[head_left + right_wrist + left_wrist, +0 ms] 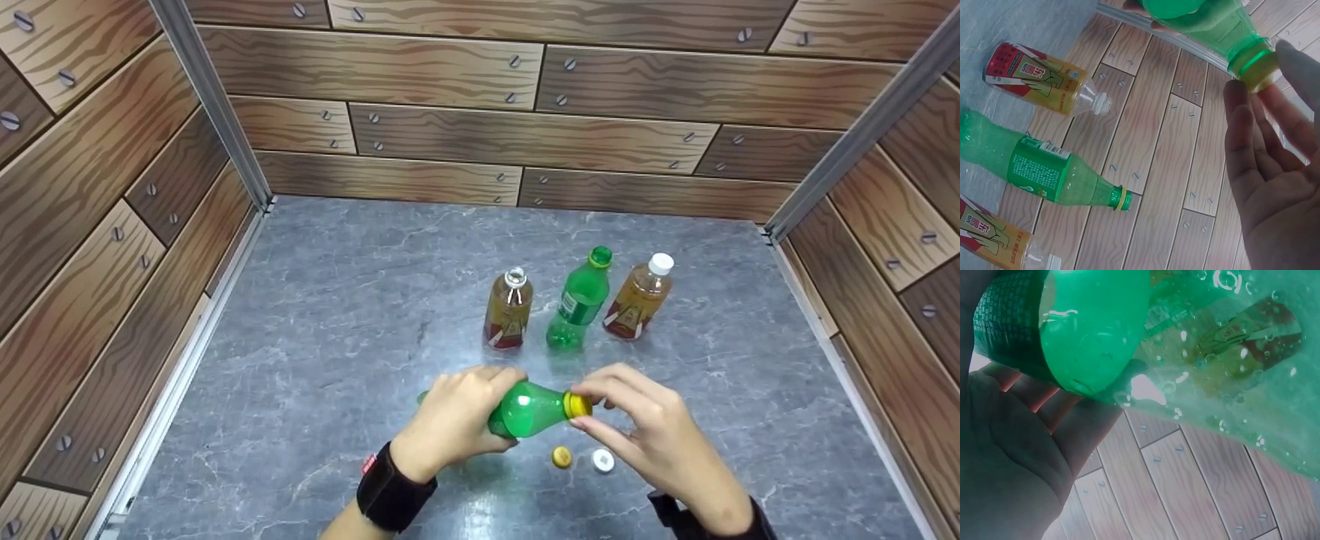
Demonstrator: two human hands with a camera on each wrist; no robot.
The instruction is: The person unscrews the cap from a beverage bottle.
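Note:
My left hand (pixel 463 412) grips a green plastic bottle (pixel 531 409) round its body, tilted on its side with its neck to the right. On that neck is a yellow cap (pixel 577 406), which my right hand (pixel 645 420) pinches between thumb and fingers. In the left wrist view the bottle (pixel 1095 332) fills the upper part, with droplets on its wall. The right wrist view shows the cap (pixel 1260 70) between thumb and fingertips. Below the bottle lie a loose yellow cap (pixel 561 457) and a white cap (pixel 603 460).
Behind my hands stand an uncapped amber drink bottle (pixel 508 313), an uncapped green bottle (pixel 579 300) and an amber bottle with a white cap (pixel 639 297). Wood-patterned walls (pixel 390 75) enclose the grey marbled tabletop (pixel 337 285) at the back and sides.

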